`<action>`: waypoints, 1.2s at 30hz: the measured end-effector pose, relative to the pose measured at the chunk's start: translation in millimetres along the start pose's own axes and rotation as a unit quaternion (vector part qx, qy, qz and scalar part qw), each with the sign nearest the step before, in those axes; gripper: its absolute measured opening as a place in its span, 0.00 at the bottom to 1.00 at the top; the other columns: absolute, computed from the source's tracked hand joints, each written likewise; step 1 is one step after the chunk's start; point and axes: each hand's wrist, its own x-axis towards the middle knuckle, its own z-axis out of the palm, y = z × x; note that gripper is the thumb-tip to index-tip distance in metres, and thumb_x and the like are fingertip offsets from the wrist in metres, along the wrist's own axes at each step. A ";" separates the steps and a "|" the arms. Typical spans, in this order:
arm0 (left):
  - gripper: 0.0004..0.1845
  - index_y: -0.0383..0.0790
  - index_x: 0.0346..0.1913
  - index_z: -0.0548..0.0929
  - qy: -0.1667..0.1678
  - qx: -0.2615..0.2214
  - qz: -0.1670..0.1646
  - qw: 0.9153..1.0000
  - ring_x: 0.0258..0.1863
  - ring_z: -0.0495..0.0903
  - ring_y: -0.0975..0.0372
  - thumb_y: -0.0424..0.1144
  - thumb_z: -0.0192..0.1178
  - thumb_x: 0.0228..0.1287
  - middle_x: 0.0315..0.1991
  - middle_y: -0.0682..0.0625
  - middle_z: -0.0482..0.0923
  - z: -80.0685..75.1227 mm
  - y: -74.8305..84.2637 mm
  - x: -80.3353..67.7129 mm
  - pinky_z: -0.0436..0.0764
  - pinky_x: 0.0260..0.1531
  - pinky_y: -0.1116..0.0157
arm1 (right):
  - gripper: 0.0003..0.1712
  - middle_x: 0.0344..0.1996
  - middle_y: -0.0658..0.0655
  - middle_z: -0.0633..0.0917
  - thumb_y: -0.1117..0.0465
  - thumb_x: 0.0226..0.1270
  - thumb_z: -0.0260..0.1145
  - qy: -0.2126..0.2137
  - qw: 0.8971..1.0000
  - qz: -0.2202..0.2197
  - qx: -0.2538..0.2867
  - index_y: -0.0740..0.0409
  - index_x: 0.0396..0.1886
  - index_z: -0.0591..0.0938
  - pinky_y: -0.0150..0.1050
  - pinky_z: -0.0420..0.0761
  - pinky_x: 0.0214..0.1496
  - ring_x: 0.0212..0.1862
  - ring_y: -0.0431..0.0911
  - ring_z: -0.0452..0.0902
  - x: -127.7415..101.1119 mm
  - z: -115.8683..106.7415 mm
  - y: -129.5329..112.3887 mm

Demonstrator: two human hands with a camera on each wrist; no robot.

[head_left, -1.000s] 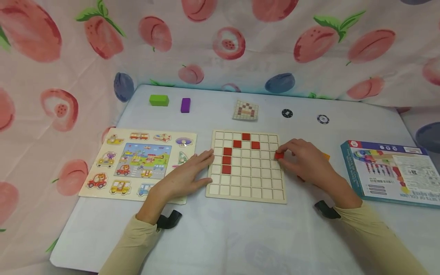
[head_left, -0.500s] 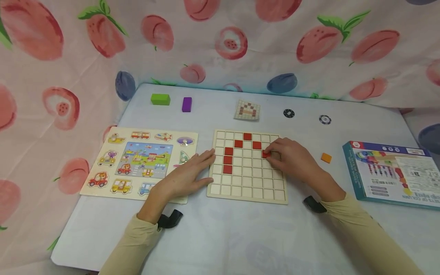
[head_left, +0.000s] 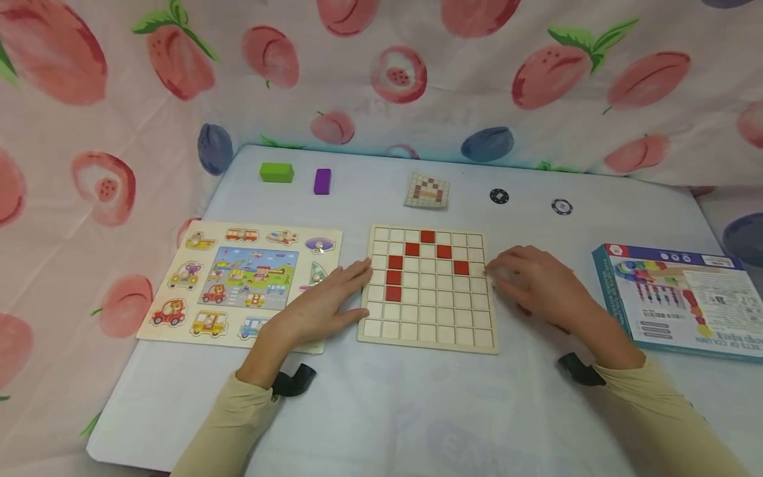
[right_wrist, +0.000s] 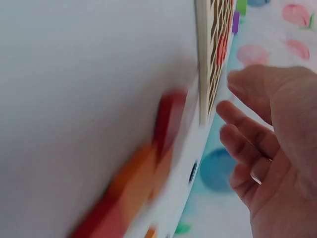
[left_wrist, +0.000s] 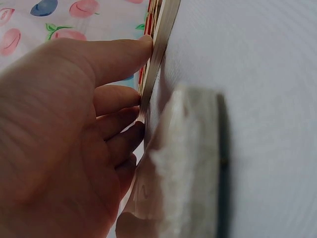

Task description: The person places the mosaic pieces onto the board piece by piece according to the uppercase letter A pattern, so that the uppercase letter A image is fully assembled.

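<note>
A wooden grid board (head_left: 444,315) lies flat in the head view, with several red square tiles (head_left: 461,267) set in its upper cells. My left hand (head_left: 322,301) rests at the board's left edge, thumb and fingers extended against the rim, also visible in the left wrist view. To the right of the board is my right hand (head_left: 533,285), palm down, fingers loosely bent with nothing between them. Beneath it, the right wrist view shows red tiles (right_wrist: 168,119) and orange tiles (right_wrist: 133,176) on the table, mostly hidden from the head camera.
A picture puzzle board (head_left: 256,275) lies at left, partly under the left forearm. Behind the grid are a small pattern card (head_left: 426,191), a green block (head_left: 277,173), a purple block (head_left: 322,181) and two round chips (head_left: 499,196). A flat box (head_left: 685,301) lies right.
My right hand carried a red tile left onto the grid, set it in a right-side cell, let go and drew back right over the loose tiles. The left hand stayed put.
</note>
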 end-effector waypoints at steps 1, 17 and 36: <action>0.43 0.50 0.87 0.56 0.000 0.000 -0.002 1.000 0.88 0.50 0.44 0.52 0.63 0.77 0.90 0.56 0.45 -0.2 0.0 -0.3 0.60 0.86 0.45 | 0.16 0.62 0.58 0.86 0.55 0.72 0.73 -0.004 1.000 0.000 -0.003 0.45 0.57 0.89 0.64 0.83 0.67 0.66 0.58 0.79 -4.4 -1.6 4.7; 0.43 0.50 0.87 0.56 0.000 -0.008 -0.006 1.000 0.89 0.49 0.45 0.52 0.63 0.77 0.90 0.57 0.45 0.8 -2.8 -2.0 0.59 0.86 0.45 | 0.22 0.56 0.55 0.85 0.60 0.57 0.83 -0.003 0.999 -0.031 -0.024 0.44 0.53 0.91 0.55 0.91 0.54 0.60 0.52 0.78 -43.1 -0.9 42.8; 0.43 0.51 0.87 0.55 -0.004 0.000 -0.006 1.000 0.88 0.49 0.43 0.52 0.63 0.77 0.90 0.56 0.44 -0.1 0.9 -0.1 0.60 0.86 0.44 | 0.23 0.51 0.55 0.86 0.56 0.62 0.81 -0.005 1.000 0.020 -0.023 0.49 0.57 0.89 0.44 0.89 0.46 0.47 0.48 0.78 -41.1 -0.5 49.0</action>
